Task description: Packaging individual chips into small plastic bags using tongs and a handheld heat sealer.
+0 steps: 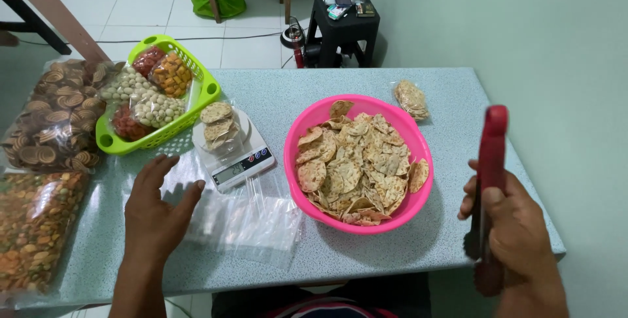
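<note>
The round pink plastic bowl [418, 210], heaped with flat speckled crackers [356, 167], sits near the middle of the pale speckled table [451, 92]. Right of the bowl, just past its rim, the right hand [517, 236] is closed around a pair of red-handled tongs [490, 161], holding them upright with the red end up (the lower tips are blurred, so I cannot tell whether they meet). Left of the bowl, the left hand [157, 210] lies flat with fingers spread, palm down on a loose stack of clear plastic bags [252, 223] and gripping nothing. Just beyond those bags, still left of the bowl, a small white digital kitchen scale [239, 161] carries a filled bag of crackers [219, 125]. Further left stands a lime green plastic basket [209, 89] of packed snacks. Behind the bowl to the right lies one small sealed cracker packet [411, 99].
</note>
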